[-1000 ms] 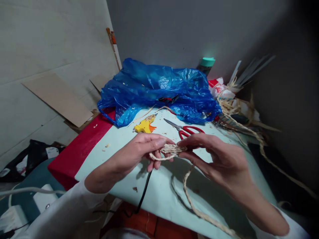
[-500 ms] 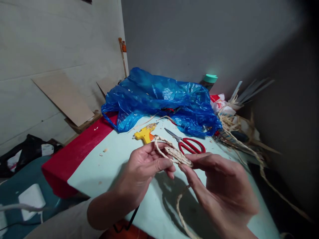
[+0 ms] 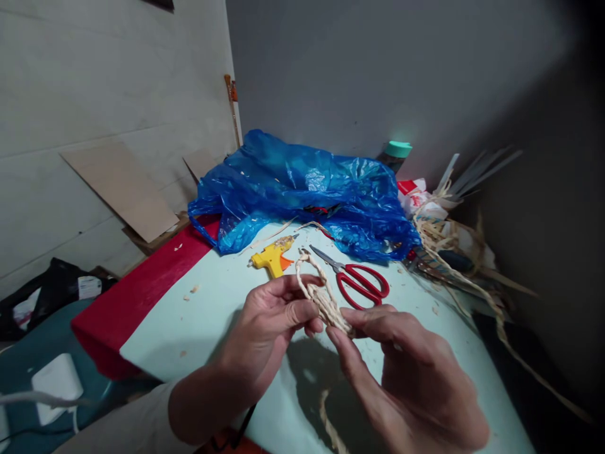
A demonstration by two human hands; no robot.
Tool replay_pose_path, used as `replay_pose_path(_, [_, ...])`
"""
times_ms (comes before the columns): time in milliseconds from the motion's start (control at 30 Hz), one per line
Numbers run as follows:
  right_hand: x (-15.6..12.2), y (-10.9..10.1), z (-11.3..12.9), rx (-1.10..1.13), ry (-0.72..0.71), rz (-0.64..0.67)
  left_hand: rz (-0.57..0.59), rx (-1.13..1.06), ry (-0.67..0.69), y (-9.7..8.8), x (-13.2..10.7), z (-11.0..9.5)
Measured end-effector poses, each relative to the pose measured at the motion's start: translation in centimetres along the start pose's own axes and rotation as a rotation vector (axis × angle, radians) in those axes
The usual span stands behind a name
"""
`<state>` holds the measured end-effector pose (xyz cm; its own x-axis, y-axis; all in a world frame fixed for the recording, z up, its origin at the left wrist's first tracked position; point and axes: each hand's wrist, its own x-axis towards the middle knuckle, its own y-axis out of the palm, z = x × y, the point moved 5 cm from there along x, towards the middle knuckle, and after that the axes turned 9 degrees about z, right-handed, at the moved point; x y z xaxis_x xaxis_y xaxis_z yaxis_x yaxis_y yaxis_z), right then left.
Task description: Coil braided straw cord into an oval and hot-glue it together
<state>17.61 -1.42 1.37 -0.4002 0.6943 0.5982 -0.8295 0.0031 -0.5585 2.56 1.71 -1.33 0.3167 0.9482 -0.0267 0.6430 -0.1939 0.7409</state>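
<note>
Both my hands hold a coil of pale braided straw cord (image 3: pixel 320 293) above a light green table (image 3: pixel 198 321). My left hand (image 3: pixel 274 321) pinches the looped end between thumb and fingers. My right hand (image 3: pixel 401 372) is closed on the lower part of the coil, and the rest of the braid trails down between my wrists to the table's near edge. Just beyond the coil lie red-handled scissors (image 3: pixel 362 284) and a yellow glue gun (image 3: pixel 273 256).
A crumpled blue plastic bag (image 3: pixel 307 189) fills the back of the table, with a teal-capped bottle (image 3: pixel 396 153) behind it. Loose straw strips and bundles (image 3: pixel 449 239) lie at the right. A red cloth (image 3: pixel 142 284) covers the table's left side. A black cable hangs off the near edge.
The coil has been turned from lying sideways to pointing up and away. My hands came closer to me and lower in view. The view shifted slightly to the left.
</note>
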Motion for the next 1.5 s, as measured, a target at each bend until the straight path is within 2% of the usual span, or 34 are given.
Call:
replay_pose_path(133, [0.4, 0.8, 0.8, 0.034, 0.006, -0.075, 0.068, -0.063, -0.081, 0.5, 0.0, 0.3])
replay_pose_path(300, [-0.1, 1.1, 1.8, 0.154, 0.036, -0.43, 0.108, -0.136, -0.141, 0.6, -0.1, 0.9])
replay_pose_path(433, [0.4, 1.3, 2.2, 0.105, -0.034, -0.387, 0.15, -0.104, -0.16, 0.9, -0.2, 1.4])
replay_pose_path(533, [0.4, 1.1, 2.2, 0.043, -0.103, -0.395, 0.069, -0.029, -0.117, 0.9, -0.3, 1.6])
replay_pose_path(667, [0.0, 1.3, 1.7, -0.034, -0.072, -0.331, 0.02, 0.073, -0.085, 1.4, -0.4, 1.7])
replay_pose_path(833, [0.2, 1.4, 2.2, -0.203, -0.158, -0.177, -0.022, 0.122, -0.046, 1.6, -0.3, 1.0])
replay_pose_path(933, [0.4, 1.1, 2.6, -0.16, -0.214, -0.044, -0.026, 0.132, -0.072, 1.4, -0.3, 0.6])
replay_pose_path(1000, [0.6, 0.2, 2.1, -0.071, -0.129, -0.056, 0.007, 0.13, -0.097, 1.3, -0.3, 0.5])
replay_pose_path(1100, [0.6, -2.0, 0.2, -0.002, 0.143, -0.242, 0.053, 0.169, -0.161, 1.3, -0.3, 0.6])
replay_pose_path(1133, [0.7, -2.5, -0.6, 0.026, 0.241, -0.258, 0.063, 0.19, -0.195, 1.3, -0.3, 0.7])
replay_pose_path(1167, [0.8, -2.6, -1.6, 0.105, 0.341, -0.221, 0.075, 0.213, -0.224, 1.4, -0.4, 0.9])
replay_pose_path(1233, [1.2, -2.0, -3.2, 0.408, 0.474, -0.093, 0.1, 0.247, -0.276, 1.5, -0.4, 1.3])
replay_pose_path(1333, [1.5, -0.8, -4.1, 0.792, 0.556, 0.046, 0.123, 0.318, -0.302, 1.5, -0.5, 1.7])
replay_pose_path(1500, [1.6, 0.1, -3.8, 1.012, 0.6, -0.003, 0.166, 0.45, -0.328, 1.1, -0.8, 2.1])
